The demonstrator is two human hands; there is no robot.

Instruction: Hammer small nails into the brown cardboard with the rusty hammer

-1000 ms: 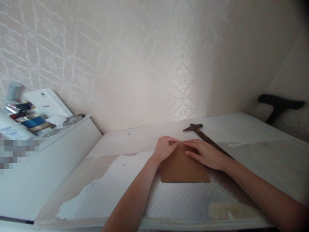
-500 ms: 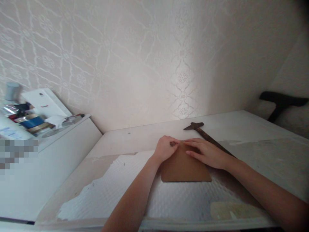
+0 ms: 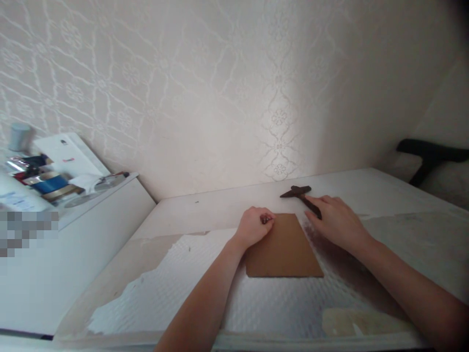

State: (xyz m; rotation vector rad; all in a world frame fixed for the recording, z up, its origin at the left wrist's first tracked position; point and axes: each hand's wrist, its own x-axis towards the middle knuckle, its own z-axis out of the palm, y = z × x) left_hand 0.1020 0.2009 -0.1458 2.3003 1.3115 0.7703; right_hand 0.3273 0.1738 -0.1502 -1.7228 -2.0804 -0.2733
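A brown cardboard piece (image 3: 284, 249) lies flat on the table in front of me. My left hand (image 3: 254, 227) is at its far left corner, thumb and fingers pinched together. Something small and dark shows inside the curled fingers, too small to name. To the right, my right hand (image 3: 335, 220) has its thumb and fingers around the handle of a hammer (image 3: 296, 191). The hammer's dark head rests on the table beyond the cardboard, and most of the handle is hidden under the hand.
The table (image 3: 220, 203) has a worn white textured covering, torn at the left. On the left a white cabinet (image 3: 98, 244) bears a white box (image 3: 69, 154), a roll of blue tape (image 3: 49, 183) and other items. A black T-shaped object (image 3: 428, 151) stands at the right by the wall.
My right hand has left the cardboard's far edge and moved right onto the hammer handle. My left hand stays pinched at the cardboard's far left corner.
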